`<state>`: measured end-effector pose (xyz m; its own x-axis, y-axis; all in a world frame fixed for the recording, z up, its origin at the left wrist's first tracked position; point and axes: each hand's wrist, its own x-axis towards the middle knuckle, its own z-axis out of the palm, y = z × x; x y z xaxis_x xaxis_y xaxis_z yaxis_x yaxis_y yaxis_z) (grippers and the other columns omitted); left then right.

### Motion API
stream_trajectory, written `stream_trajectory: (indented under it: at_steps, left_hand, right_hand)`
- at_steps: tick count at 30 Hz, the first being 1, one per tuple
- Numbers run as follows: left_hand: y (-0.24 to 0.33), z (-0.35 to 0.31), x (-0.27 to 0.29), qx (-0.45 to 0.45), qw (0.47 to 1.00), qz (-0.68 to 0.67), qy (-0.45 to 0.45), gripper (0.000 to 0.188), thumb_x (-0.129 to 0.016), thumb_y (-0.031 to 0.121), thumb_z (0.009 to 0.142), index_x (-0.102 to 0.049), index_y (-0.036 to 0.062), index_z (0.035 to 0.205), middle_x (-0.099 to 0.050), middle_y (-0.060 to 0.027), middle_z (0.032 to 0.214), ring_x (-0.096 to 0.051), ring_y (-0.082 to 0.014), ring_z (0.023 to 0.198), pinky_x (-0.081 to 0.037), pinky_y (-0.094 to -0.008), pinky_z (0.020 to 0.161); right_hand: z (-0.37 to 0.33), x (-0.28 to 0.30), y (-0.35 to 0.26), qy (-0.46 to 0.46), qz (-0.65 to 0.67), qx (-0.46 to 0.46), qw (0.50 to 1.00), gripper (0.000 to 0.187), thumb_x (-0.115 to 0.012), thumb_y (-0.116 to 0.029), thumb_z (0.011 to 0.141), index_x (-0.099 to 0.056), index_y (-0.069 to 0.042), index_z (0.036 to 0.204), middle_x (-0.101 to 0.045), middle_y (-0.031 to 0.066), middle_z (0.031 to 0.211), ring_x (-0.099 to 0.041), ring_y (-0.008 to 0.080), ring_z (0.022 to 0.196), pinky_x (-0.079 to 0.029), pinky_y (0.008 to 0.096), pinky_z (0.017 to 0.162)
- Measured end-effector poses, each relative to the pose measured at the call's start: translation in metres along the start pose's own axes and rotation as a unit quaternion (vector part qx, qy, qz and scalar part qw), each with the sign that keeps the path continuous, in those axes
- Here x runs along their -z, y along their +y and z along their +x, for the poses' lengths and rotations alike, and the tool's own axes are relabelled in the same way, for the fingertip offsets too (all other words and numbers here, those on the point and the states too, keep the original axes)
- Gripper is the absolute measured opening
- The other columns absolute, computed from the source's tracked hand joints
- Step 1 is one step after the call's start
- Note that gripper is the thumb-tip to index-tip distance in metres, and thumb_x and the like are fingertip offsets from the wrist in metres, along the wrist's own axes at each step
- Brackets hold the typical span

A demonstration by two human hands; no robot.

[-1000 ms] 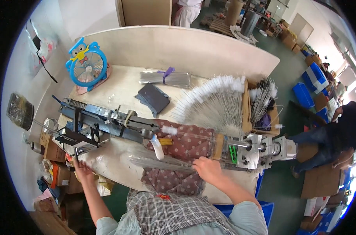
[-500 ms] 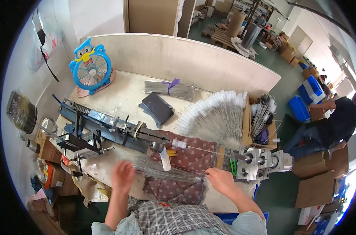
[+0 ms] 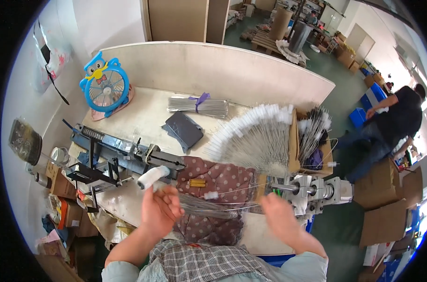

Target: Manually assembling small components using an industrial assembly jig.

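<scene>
My left hand (image 3: 162, 210) is raised palm up with its fingers loosely curled and apart, holding nothing. Just above its thumb is a lever handle wrapped in white (image 3: 153, 177), part of the long dark metal clamp fixture (image 3: 129, 150). My right hand (image 3: 283, 218), smeared by motion, is closed at the end of a thin metal wire (image 3: 239, 207), left of the grey spindle machine (image 3: 307, 191). Between my hands lies a bundle of thin wires (image 3: 204, 206). A wire with a white bristle tip (image 3: 212, 195) slants over the dotted brown cushion (image 3: 223, 174).
Many white-tipped wire brushes (image 3: 256, 136) fan out beside a cardboard box (image 3: 294, 145). Behind are a tied wire bundle (image 3: 201, 105), dark flat pads (image 3: 184, 130) and a blue fan (image 3: 108, 87). A yellow piece (image 3: 197, 183) lies on the cushion. A co-worker (image 3: 387, 122) bends at right.
The white lever handle has swung left, and the white-tipped wire has dropped from the fixture toward the cushion. My left hand moved right; my right hand moved right, drawing a wire from the bundle.
</scene>
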<state>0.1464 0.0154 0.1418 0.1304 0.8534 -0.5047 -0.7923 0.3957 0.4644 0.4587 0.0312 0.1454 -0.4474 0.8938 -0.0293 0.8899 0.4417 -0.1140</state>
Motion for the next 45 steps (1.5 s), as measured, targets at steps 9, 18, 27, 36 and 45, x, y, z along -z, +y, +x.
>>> stream_trajectory:
  at_steps: [9, 18, 27, 36, 45]
  left_hand:
    - [-0.083, 0.074, -0.064, -0.247, 0.772, 0.545, -0.214, 0.018, -0.057, 0.019, 0.088, -0.060, 0.0047, 0.099, -0.063, -0.0109, 0.085, -0.064, -0.0254, 0.070, -0.051, -0.0362, 0.060]
    - [-0.099, 0.137, -0.097, -0.468, 0.403, 0.762, -0.192, 0.009, -0.059, 0.009, 0.068, -0.059, 0.0079, 0.076, -0.058, -0.0084, 0.075, -0.061, -0.0273, 0.070, -0.049, -0.0391, 0.062]
    - [-0.110, 0.158, -0.074, -0.539, 0.396, 0.718, -0.193, 0.025, -0.064, 0.013, 0.075, -0.062, 0.0047, 0.099, -0.060, -0.0140, 0.094, -0.057, -0.0302, 0.088, -0.045, -0.0410, 0.072]
    - [-0.050, 0.073, 0.038, 0.130, 0.988, -0.028, 0.074, 0.050, -0.038, 0.055, 0.091, -0.063, 0.0114, 0.088, -0.056, -0.0011, 0.073, -0.048, -0.0174, 0.062, -0.038, -0.0323, 0.056]
    - [0.016, 0.046, 0.051, -0.025, 0.996, -0.056, 0.057, 0.054, -0.041, 0.057, 0.090, -0.060, 0.0110, 0.068, -0.053, -0.0011, 0.062, -0.047, -0.0150, 0.058, -0.038, -0.0305, 0.055]
  right_hand:
    - [0.045, 0.039, 0.044, 0.239, 0.158, -0.083, 0.955, 0.014, -0.058, -0.004, 0.084, -0.063, 0.000, 0.096, -0.062, 0.0171, 0.081, -0.061, 0.0331, 0.073, -0.049, 0.0349, 0.062]
    - [0.055, -0.010, 0.065, 0.183, 0.131, -0.085, 0.971, 0.020, -0.055, -0.021, 0.087, -0.066, -0.009, 0.098, -0.067, 0.0120, 0.093, -0.064, 0.0313, 0.084, -0.051, 0.0401, 0.074]
    - [0.055, -0.014, 0.070, 0.104, 0.298, 0.019, 0.949, 0.014, -0.069, -0.021, 0.065, -0.071, -0.010, 0.073, -0.067, 0.0090, 0.073, -0.063, 0.0295, 0.072, -0.048, 0.0407, 0.065]
    - [0.127, 0.000, -0.010, 0.096, 0.288, 0.132, 0.944, 0.017, -0.065, -0.029, 0.071, -0.072, -0.015, 0.076, -0.066, 0.0052, 0.075, -0.059, 0.0248, 0.082, -0.048, 0.0371, 0.070]
    - [0.164, -0.024, -0.087, 0.119, 0.237, 0.134, 0.955, 0.012, -0.065, -0.023, 0.075, -0.070, -0.013, 0.080, -0.067, 0.0003, 0.080, -0.057, 0.0219, 0.083, -0.048, 0.0354, 0.071]
